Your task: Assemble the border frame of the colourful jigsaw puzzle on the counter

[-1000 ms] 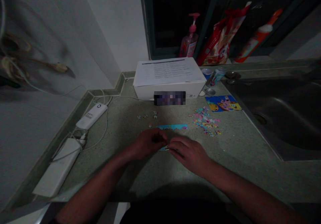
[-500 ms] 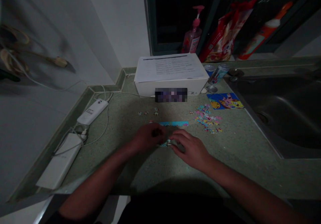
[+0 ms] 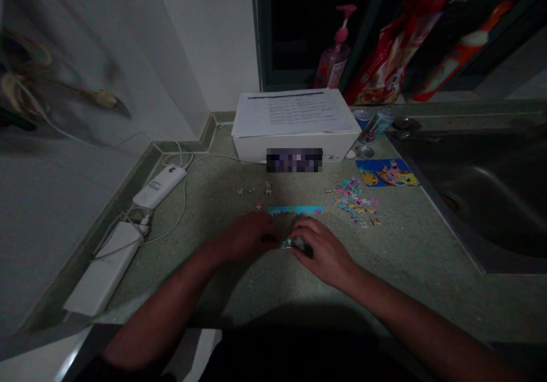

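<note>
Between my hands, a few small joined puzzle pieces [image 3: 286, 243] lie on the counter. My right hand [image 3: 322, 250] pinches their right side between thumb and fingers. My left hand [image 3: 252, 236] is at their left, its fingers curled down; what its fingertips hold, if anything, is too dark to make out. Just above both hands lies an assembled light blue puzzle strip [image 3: 297, 210]. A heap of loose puzzle pieces [image 3: 352, 202] is spread to the right. Several single pieces [image 3: 268, 188] sit up and left of the strip, one of them near its left end.
A white box [image 3: 294, 125] with a printed sheet stands at the back. Cans [image 3: 378, 126] and a cartoon picture card [image 3: 388, 173] are beside it, near the sink [image 3: 491, 194]. White devices [image 3: 106, 271] with cables lie at the left.
My left hand has lowered slightly toward the joined pieces, uncovering the strip's left end and the single piece near it. My right hand stays at the pieces. The view has shifted slightly.
</note>
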Motion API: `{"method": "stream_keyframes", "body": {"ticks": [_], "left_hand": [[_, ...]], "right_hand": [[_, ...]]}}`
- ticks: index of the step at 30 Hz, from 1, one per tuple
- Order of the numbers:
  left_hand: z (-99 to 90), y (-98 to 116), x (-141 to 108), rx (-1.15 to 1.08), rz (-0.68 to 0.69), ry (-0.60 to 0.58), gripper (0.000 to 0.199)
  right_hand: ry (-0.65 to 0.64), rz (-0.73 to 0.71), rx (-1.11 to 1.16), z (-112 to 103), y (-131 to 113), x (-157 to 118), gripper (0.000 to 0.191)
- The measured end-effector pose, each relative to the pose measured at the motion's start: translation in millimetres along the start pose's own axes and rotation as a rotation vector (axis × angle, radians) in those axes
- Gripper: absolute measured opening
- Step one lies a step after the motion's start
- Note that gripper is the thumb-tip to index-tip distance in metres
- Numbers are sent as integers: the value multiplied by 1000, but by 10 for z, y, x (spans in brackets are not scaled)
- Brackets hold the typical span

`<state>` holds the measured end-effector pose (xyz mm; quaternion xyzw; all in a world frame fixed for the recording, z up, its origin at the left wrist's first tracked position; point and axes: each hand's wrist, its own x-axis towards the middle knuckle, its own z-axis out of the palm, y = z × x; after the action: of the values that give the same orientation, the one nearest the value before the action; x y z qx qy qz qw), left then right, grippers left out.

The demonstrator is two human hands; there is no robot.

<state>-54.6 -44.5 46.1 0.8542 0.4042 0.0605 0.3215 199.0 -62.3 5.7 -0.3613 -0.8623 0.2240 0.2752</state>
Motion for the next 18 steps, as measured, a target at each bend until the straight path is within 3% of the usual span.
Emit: {"method": "stream_keyframes", "body": {"ticks": [18], "left_hand": [[37, 22, 15, 32, 50, 29, 16]], "right_hand": [[-2, 8, -14, 0, -16, -5, 26]]}}
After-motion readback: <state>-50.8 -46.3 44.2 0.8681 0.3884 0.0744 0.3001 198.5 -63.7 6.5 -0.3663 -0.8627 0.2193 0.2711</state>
